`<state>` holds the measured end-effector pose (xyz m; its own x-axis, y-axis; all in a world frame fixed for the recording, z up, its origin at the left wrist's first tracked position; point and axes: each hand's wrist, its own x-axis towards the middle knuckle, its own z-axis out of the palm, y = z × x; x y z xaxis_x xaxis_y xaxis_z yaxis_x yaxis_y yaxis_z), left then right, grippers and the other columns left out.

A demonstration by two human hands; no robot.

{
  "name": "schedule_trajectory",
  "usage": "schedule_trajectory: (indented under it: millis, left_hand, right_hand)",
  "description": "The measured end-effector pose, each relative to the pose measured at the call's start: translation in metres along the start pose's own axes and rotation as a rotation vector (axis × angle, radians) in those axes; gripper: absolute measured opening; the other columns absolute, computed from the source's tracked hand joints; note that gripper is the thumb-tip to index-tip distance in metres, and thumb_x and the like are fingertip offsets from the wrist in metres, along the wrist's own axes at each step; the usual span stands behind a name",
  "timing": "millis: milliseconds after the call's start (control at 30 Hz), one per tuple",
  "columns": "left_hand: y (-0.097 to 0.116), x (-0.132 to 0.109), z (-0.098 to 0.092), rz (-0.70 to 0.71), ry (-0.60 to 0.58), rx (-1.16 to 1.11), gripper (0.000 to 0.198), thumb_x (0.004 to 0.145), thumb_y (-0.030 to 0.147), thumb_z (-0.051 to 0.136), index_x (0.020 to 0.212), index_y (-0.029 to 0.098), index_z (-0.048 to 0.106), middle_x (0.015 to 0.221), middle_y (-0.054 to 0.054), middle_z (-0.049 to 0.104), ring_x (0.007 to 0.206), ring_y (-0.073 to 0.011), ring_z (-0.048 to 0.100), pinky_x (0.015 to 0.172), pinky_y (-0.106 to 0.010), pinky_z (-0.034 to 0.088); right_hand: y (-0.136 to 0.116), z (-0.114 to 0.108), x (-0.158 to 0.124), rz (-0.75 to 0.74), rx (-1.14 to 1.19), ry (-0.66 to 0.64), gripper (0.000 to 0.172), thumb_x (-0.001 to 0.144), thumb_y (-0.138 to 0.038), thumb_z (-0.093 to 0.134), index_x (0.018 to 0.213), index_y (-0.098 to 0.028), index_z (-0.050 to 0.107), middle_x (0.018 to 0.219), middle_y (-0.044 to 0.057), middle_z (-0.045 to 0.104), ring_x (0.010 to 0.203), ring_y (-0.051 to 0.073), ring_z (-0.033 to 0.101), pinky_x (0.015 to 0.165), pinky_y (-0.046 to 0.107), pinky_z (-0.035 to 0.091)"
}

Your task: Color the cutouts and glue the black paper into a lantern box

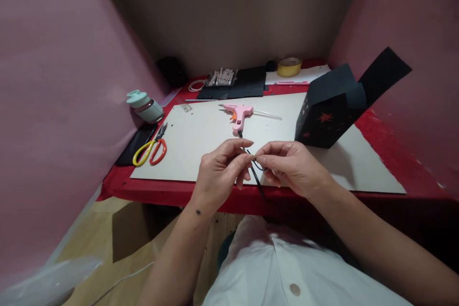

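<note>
My left hand (pixel 224 165) and my right hand (pixel 292 165) meet fingertip to fingertip above the front of the white board. Both pinch a thin dark cord (pixel 260 169), which curves in a small loop beneath the fingers; its ends are hidden. Just beyond the hands a pink glue gun (pixel 239 114) lies on its side, with a clear glue stick (pixel 267 114) poking out of its back. Its black power cable (pixel 257 179) runs under my hands over the table edge. Right of them stands a black paper box (pixel 328 110) with star cutouts and a raised flap.
The white board (pixel 179 153) covers much of the red-clothed table (pixel 143 190). Scissors (pixel 153 147), a dark phone-like slab (pixel 131 146) and a mint-lidded jar (pixel 146 106) are at left. Behind are markers (pixel 222 77), black paper (pixel 251 81) and yellow tape (pixel 289 67). Pink walls flank both sides.
</note>
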<state>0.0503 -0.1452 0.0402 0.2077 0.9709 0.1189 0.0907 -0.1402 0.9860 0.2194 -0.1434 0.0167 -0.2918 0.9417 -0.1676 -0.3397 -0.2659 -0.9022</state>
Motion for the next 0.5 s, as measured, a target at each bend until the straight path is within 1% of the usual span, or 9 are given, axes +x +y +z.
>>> schedule_trajectory:
  millis: [100, 200, 267, 333, 400, 433, 500]
  left_hand:
    - [-0.0002, 0.0015, 0.0007, -0.027, -0.022, -0.013, 0.017, 0.083, 0.023, 0.071, 0.098, 0.016, 0.068, 0.061, 0.004, 0.063, 0.045, -0.0101, 0.059, 0.035, -0.018, 0.049]
    - [-0.0004, 0.002, 0.0014, -0.044, -0.04, -0.014, 0.012, 0.083, 0.025, 0.072, 0.084, 0.016, 0.065, 0.06, 0.004, 0.061, 0.045, -0.0105, 0.06, 0.035, -0.018, 0.049]
    - [-0.0006, 0.0022, 0.0024, -0.048, -0.044, -0.018, 0.014, 0.083, 0.025, 0.073, 0.079, 0.016, 0.063, 0.06, 0.004, 0.062, 0.045, -0.0105, 0.06, 0.035, -0.018, 0.048]
    - [-0.001, 0.0022, 0.0041, -0.055, -0.046, -0.03, 0.014, 0.083, 0.025, 0.073, 0.078, 0.016, 0.062, 0.058, 0.004, 0.063, 0.044, -0.0104, 0.06, 0.034, -0.017, 0.047]
    - [-0.0017, 0.0018, 0.0059, -0.053, -0.049, -0.033, 0.014, 0.083, 0.024, 0.072, 0.079, 0.016, 0.062, 0.056, 0.004, 0.063, 0.042, -0.0103, 0.059, 0.034, -0.017, 0.046]
    - [-0.0019, 0.0015, 0.0066, -0.048, -0.05, -0.026, 0.014, 0.084, 0.024, 0.072, 0.079, 0.016, 0.061, 0.054, 0.004, 0.062, 0.041, -0.0102, 0.058, 0.034, -0.017, 0.046]
    - [-0.0015, 0.0006, 0.0072, -0.038, -0.056, -0.002, 0.015, 0.085, 0.025, 0.071, 0.08, 0.017, 0.061, 0.053, 0.004, 0.061, 0.04, -0.0099, 0.057, 0.034, -0.016, 0.044]
  right_hand:
    - [0.0, -0.0038, -0.0007, -0.016, -0.034, -0.012, 0.036, 0.062, -0.043, 0.089, 0.073, -0.014, 0.069, 0.052, -0.003, 0.059, 0.039, 0.006, 0.049, 0.039, 0.018, 0.035]
    - [-0.0018, -0.0054, -0.0019, -0.025, -0.083, -0.026, 0.032, 0.067, -0.041, 0.085, 0.074, -0.015, 0.069, 0.052, -0.005, 0.056, 0.041, 0.006, 0.047, 0.041, 0.019, 0.034]
    - [-0.0034, -0.0051, -0.0024, -0.059, -0.13, -0.022, 0.026, 0.069, -0.036, 0.083, 0.077, -0.015, 0.07, 0.058, -0.004, 0.059, 0.046, 0.006, 0.049, 0.046, 0.02, 0.038]
    - [-0.0043, -0.004, -0.0025, -0.114, -0.191, -0.012, 0.023, 0.068, -0.03, 0.083, 0.081, -0.016, 0.071, 0.069, -0.002, 0.065, 0.058, 0.008, 0.055, 0.055, 0.021, 0.045]
    - [-0.0042, -0.0026, -0.0026, -0.151, -0.231, -0.025, 0.026, 0.065, -0.026, 0.085, 0.084, -0.017, 0.07, 0.079, 0.0, 0.069, 0.068, 0.01, 0.059, 0.061, 0.022, 0.047]
    - [-0.004, -0.002, -0.0028, -0.151, -0.234, -0.039, 0.026, 0.065, -0.026, 0.085, 0.084, -0.017, 0.07, 0.078, 0.0, 0.069, 0.068, 0.01, 0.06, 0.06, 0.022, 0.046]
    - [-0.0036, -0.001, -0.0039, -0.128, -0.217, -0.056, 0.026, 0.066, -0.028, 0.086, 0.082, -0.016, 0.068, 0.071, -0.002, 0.067, 0.061, 0.008, 0.056, 0.056, 0.02, 0.043]
